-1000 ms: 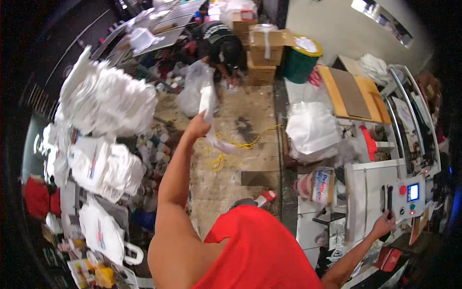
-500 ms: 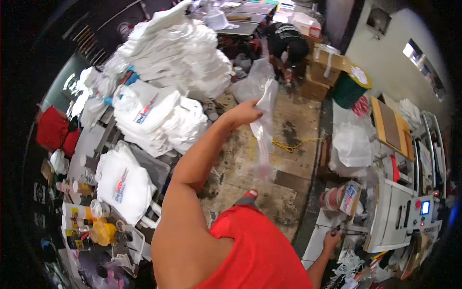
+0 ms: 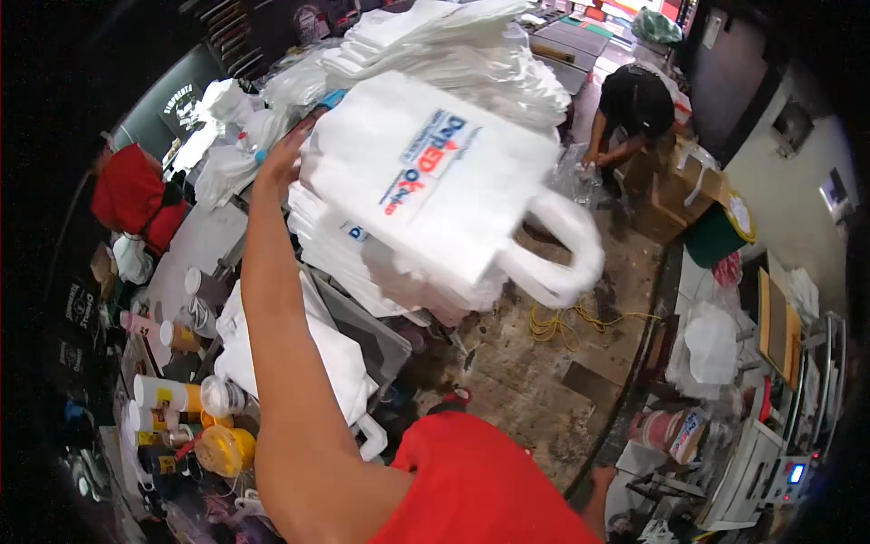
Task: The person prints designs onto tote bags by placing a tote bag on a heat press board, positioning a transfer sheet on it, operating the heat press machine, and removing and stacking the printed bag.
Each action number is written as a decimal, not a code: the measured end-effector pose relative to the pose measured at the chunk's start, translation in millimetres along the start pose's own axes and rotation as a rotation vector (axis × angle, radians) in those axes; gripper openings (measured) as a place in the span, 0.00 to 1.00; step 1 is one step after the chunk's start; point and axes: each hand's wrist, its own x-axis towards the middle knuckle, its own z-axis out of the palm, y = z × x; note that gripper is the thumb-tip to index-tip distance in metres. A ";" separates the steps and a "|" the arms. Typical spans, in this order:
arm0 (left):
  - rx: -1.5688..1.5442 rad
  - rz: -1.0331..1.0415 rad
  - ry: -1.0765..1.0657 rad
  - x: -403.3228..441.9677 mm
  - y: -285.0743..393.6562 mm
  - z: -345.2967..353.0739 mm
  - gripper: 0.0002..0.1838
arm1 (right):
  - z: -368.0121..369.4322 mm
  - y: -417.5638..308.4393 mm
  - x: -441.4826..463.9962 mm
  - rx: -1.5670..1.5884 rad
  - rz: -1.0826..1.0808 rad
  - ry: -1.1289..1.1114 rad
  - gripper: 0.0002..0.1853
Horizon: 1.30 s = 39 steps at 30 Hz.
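My left hand (image 3: 292, 152) reaches far out on the left, its fingers closed at the edge of a white printed tote bag (image 3: 362, 154). The bag spreads out over a stack of similar white bags (image 3: 317, 231), slightly blurred, with its looped handle pointing right. Blue and red lettering shows on its face. Part of the stack beneath is hidden by it. At the lower right, my right hand (image 3: 603, 479) is by the edge of the white bench, partly behind my red shirt. Its fingers are too unclear to read.
A tall pile of white bags (image 3: 453, 41) stands behind. Paint tubs, including a yellow one (image 3: 225, 451), crowd the left table. A co-worker (image 3: 637, 104) crouches by cardboard boxes (image 3: 666, 195). A yellow cord (image 3: 580, 322) lies on the floor. A machine with a lit display (image 3: 796, 473) stands right.
My left hand has swung left with the white bag, from above the floor to over the stack. The view has turned left. My right hand has drawn closer to my body.
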 end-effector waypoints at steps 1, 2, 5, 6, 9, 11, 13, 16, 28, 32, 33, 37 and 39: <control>-0.044 -0.003 -0.098 51.9 -50.7 -36.7 0.34 | 4.5 -21.4 3.1 0.071 0.078 0.118 0.22; -0.088 -0.002 -0.196 107.5 -109.5 -68.9 0.38 | -12.4 -53.9 -2.5 0.067 0.078 0.120 0.22; 0.643 0.162 0.258 101.9 -217.6 -66.8 0.44 | -56.0 -133.9 -33.9 0.062 0.023 0.004 0.21; 0.736 0.093 0.350 104.8 -253.9 -64.8 0.43 | -55.8 -145.5 -32.3 0.135 0.007 -0.023 0.21; 0.641 0.292 0.631 41.6 -256.2 -21.3 0.31 | -34.3 -142.3 -5.9 0.196 0.014 0.006 0.21; 0.507 0.306 0.476 13.7 -247.5 0.7 0.23 | -43.2 -146.9 -2.1 0.186 0.033 0.057 0.22; 0.428 0.355 0.133 -14.6 -227.6 30.2 0.19 | -77.0 -157.0 -23.7 0.267 0.010 -0.025 0.22; 0.713 0.829 -0.076 -52.4 -175.3 86.1 0.23 | -59.2 -120.1 0.2 0.261 0.003 -0.076 0.21; 1.109 0.459 -0.369 -92.0 -137.6 126.4 0.08 | -37.2 -94.9 47.4 0.362 0.099 -0.218 0.18; 0.836 0.529 -0.488 -149.3 -106.4 206.7 0.10 | -36.2 -58.1 90.4 0.369 0.292 -0.358 0.18; 0.767 0.401 -0.617 -170.0 -102.4 238.1 0.10 | -14.3 -21.0 117.6 -0.091 -0.192 -0.374 0.18; 0.985 0.319 -1.142 -212.2 -168.3 352.3 0.10 | 26.9 52.3 183.8 0.491 0.299 -0.501 0.12; 1.146 0.405 -1.256 -238.1 -199.3 398.6 0.14 | -56.8 -6.7 139.8 0.368 0.429 0.099 0.24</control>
